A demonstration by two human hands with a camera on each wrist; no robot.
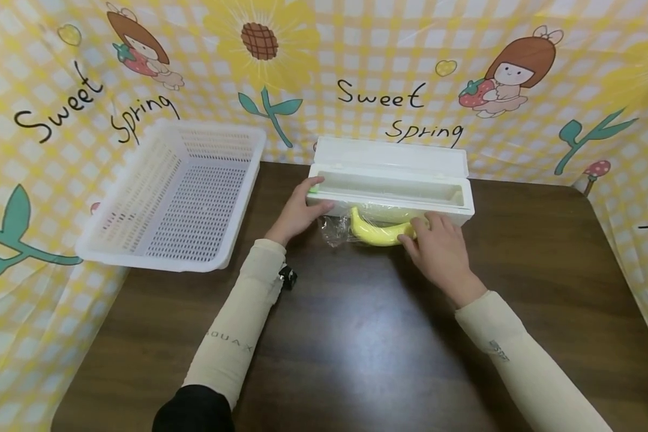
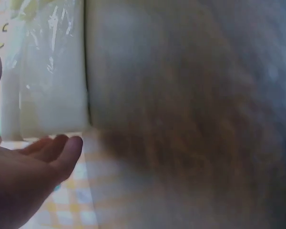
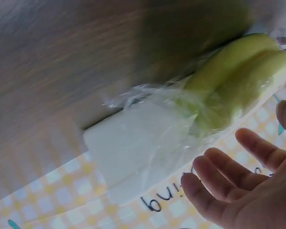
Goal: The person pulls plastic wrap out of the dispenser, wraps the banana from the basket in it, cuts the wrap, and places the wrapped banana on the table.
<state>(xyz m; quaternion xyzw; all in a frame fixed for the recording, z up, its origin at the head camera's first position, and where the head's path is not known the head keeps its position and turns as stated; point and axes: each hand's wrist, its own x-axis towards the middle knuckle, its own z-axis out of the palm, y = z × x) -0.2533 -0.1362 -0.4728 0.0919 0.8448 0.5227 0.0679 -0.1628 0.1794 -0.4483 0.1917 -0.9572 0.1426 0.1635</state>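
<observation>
Head view: left hand [image 1: 298, 210], fingers spread, seemingly steadies the lidded white box [image 1: 367, 200]; right hand [image 1: 441, 253], loosely open, lies at film-covered bananas [image 1: 377, 234].

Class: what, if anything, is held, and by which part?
Left hand is at the left end of the white box; whether it grips cannot be told. Right hand, near the banana, shows no grip.
</observation>
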